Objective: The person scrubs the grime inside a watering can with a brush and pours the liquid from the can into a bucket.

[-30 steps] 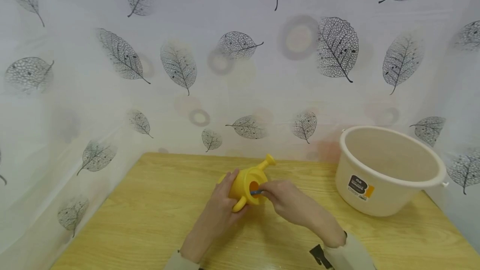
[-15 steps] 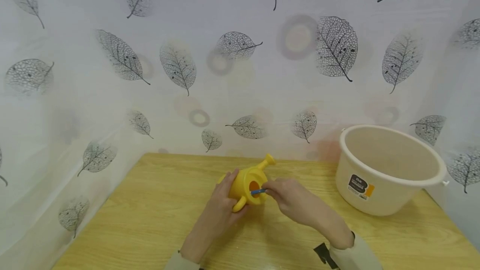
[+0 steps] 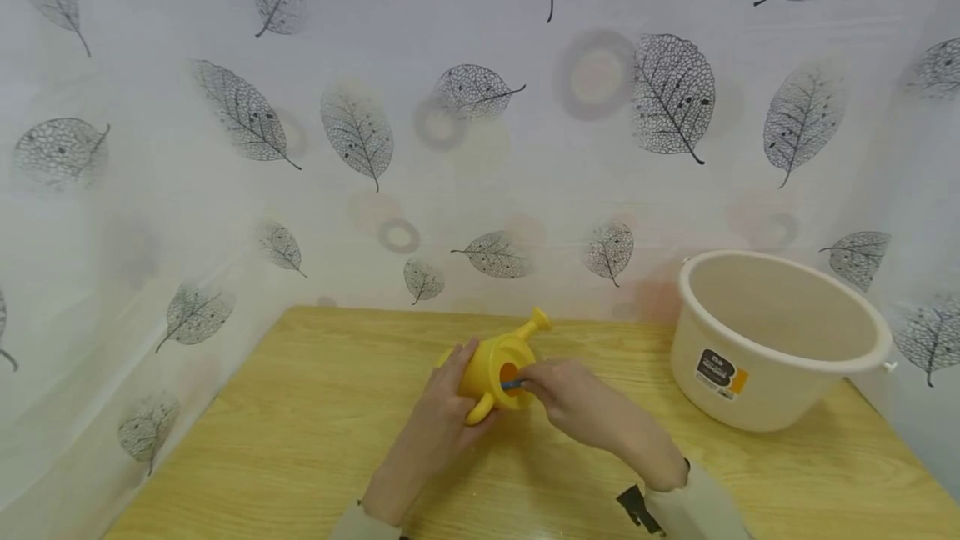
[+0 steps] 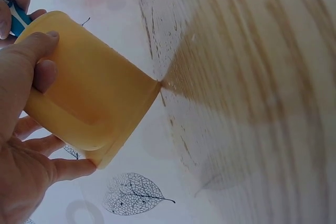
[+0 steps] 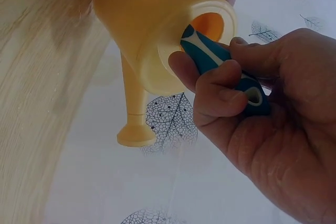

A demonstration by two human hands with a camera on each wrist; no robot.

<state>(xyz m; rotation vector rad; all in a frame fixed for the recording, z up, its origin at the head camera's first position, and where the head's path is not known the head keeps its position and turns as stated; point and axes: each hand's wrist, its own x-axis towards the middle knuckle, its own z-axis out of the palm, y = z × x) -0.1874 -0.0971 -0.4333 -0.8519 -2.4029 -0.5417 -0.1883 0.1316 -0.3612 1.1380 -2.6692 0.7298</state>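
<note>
A yellow toy-sized watering can (image 3: 477, 373) is tipped over the table, its opening turned to the right and its spout (image 3: 531, 323) pointing to the back right. My left hand (image 3: 441, 408) grips the can's body, thumb on one side and fingers spread round the other. In the left wrist view the can's bottom edge is right at the tabletop. My right hand (image 3: 585, 407) holds a blue-and-white handle (image 5: 206, 53) with a hole in its end, fingers curled round it. The handle's far end goes into the can's opening, so its tip is hidden.
A large cream bucket (image 3: 765, 390) with a black and orange label stands on the right of the wooden table (image 3: 300, 423). Behind hangs a white leaf-print sheet (image 3: 480, 165), close to the table's back and left edges. A black buckle (image 3: 636, 508) dangles at the right sleeve.
My right hand drew the blue-and-white handle a little out to the right half a second ago, and now has it back deeper in the opening. The left hand and watering can stay put.
</note>
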